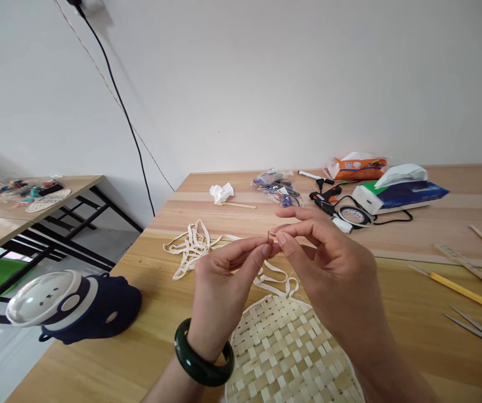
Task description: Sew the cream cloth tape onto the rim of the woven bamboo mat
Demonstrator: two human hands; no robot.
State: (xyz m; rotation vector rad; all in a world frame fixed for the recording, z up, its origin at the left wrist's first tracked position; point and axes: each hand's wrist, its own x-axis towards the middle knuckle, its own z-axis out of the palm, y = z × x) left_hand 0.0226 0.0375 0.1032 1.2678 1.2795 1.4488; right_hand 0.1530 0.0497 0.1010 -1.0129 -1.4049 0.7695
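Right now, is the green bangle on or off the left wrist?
On: the green bangle encircles the wrist just behind the left hand.

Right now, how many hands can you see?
2: the left hand with a green bangle, and the right hand, both held up over the wooden table. No others show.

Head-worn camera, facing forward and down; close above the left hand [219, 291] and right hand [333, 274]

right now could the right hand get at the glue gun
Probably yes: the hot glue gun lies just past the right hand, with nothing seen between them. But that hand is pinching a thin metal pin with the left hand, so it would have to let go first.
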